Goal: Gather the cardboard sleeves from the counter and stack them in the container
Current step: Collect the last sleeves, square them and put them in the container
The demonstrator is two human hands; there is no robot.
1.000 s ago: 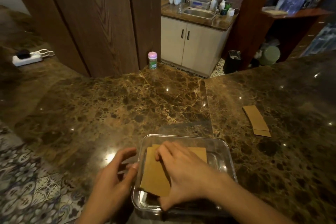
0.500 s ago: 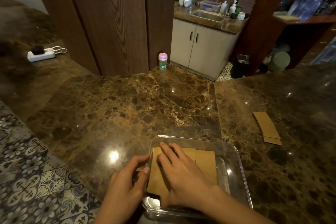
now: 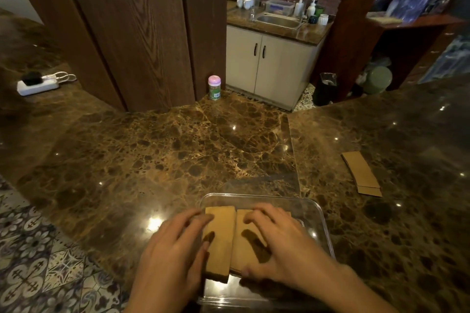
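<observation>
Half a second back the right hand (image 3: 282,249) lay flat on the pile; now it is arched, fingertips on the right sleeve (image 3: 248,244), seemingly pressing, not gripping. Left hand (image 3: 173,256) has come in from outside the container (image 3: 264,197), fingers loosely spread, nudging the left sleeve (image 3: 220,236) squarer. Stack being tidied; more cardboard sleeves (image 3: 361,173) wait on the counter (image 3: 178,155), well beyond the right hand
</observation>
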